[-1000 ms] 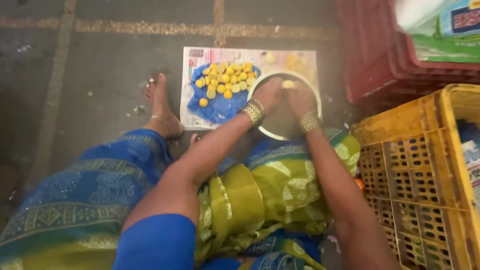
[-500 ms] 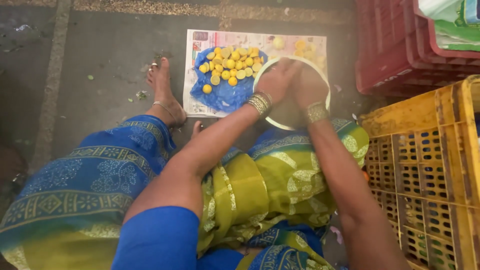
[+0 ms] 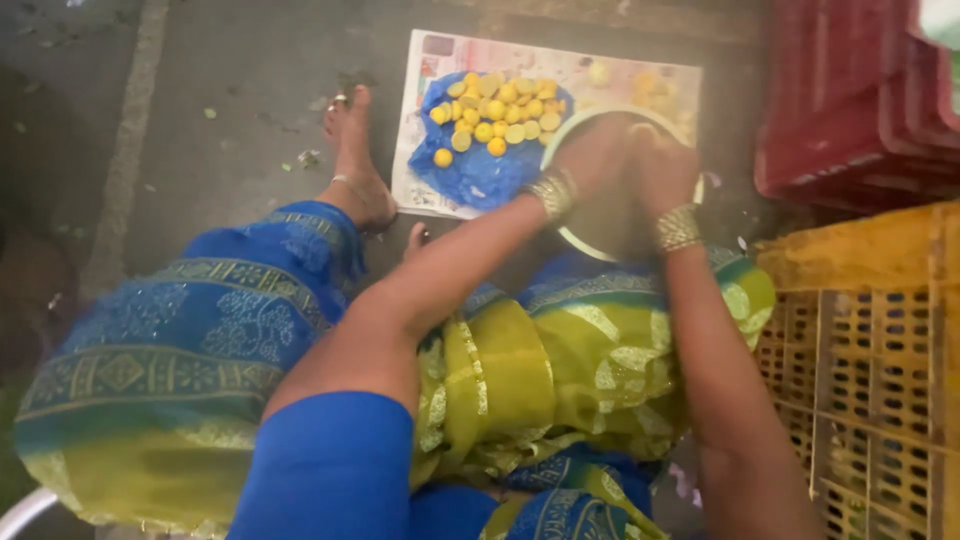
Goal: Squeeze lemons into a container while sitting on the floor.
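Observation:
Both my hands are close together over a pale round bowl (image 3: 572, 238) on the floor in front of my knees. My left hand (image 3: 598, 155), with a gold bangle at the wrist, curls over the bowl's middle. My right hand (image 3: 664, 172), also bangled, touches it from the right. Blur and the fingers hide whatever lies between the palms. Beyond the bowl, several small yellow balls (image 3: 498, 112) lie on a blue sheet (image 3: 470, 178) spread over a printed paper (image 3: 428, 195).
My bare foot (image 3: 355, 170) rests on the dark floor left of the paper. My lap is covered in blue and yellow-green cloth. Stacked red crates (image 3: 860, 100) stand at the back right, with a yellow slotted crate (image 3: 870, 350) close to my right arm.
One second ago a yellow lump showed at my right fingers over the bowl; now the hands are closed together and it is hidden. The view has shifted slightly.

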